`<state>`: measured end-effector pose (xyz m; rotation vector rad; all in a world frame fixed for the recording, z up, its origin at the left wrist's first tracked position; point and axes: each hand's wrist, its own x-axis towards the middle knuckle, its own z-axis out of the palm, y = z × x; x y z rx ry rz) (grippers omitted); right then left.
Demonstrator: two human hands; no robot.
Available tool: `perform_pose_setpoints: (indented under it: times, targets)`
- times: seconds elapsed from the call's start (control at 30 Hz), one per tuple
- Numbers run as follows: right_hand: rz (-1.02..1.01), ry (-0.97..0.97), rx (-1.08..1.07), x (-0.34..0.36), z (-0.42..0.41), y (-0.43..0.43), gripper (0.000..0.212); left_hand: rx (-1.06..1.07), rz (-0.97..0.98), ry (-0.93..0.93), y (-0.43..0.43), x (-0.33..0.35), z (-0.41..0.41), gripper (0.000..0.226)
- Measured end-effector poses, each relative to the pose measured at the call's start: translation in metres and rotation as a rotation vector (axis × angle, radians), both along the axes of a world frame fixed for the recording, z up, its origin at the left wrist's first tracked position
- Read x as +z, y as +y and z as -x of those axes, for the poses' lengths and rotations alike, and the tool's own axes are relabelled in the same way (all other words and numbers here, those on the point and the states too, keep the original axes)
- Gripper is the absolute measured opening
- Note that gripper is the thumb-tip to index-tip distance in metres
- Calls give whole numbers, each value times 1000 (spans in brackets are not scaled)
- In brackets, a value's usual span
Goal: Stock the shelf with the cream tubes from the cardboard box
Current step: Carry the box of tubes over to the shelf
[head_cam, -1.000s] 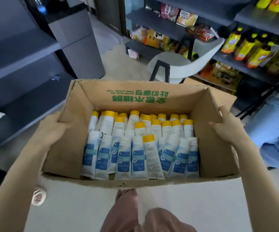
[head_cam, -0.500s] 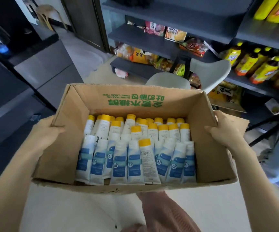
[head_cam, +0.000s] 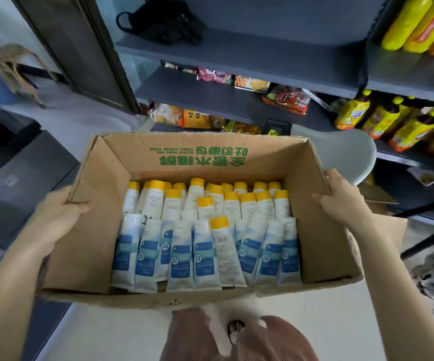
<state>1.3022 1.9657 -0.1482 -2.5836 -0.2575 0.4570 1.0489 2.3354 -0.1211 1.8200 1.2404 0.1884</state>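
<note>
Lower centre: the cardboard box (head_cam: 93, 230) is held between the left hand (head_cam: 57, 212) and the right hand (head_cam: 341, 201), each gripping a side wall at its rim. The cream tubes (head_cam: 205, 238) lie in rows inside. Upper centre: the dark shelf (head_cam: 262, 56); keeping the box level on approach should stop the tubes sliding.
</note>
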Motion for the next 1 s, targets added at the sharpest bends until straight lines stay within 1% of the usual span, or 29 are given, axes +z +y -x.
perform_pose_setpoints:
  times: [0.17,0.27,0.4,0.47,0.6,0.67,0.73,0.8,0.93,1.0]
  targets:
    - [11,18,-160,-11,-33,58,46,-164,-17,26,87,-1,-91,33]
    - [18,41,-285,-16,-49,92,51,-264,-33,55,137,2,-146,33]
    - [-20,16,-425,-20,-66,134,49,-420,-64,64,198,5,-227,25]
    - [-35,19,-493,-24,-71,149,45,-495,-85,65,218,3,-262,26]
    - [-40,16,-607,-34,-90,169,35,-608,-106,63,244,-4,-327,32]
    - [-19,28,-645,-38,-104,176,31,-656,-117,66,250,-9,-359,29]
    - [3,33,-673,-43,-119,180,22,-695,-111,71,253,-15,-390,24]
    - [18,44,-699,-46,-134,184,19,-727,-109,83,253,-22,-418,24]
    - [31,26,-747,-52,-163,195,20,-757,-66,90,256,-42,-470,28]
    - [50,25,-787,-56,-176,201,24,-783,-58,113,258,-54,-490,25]
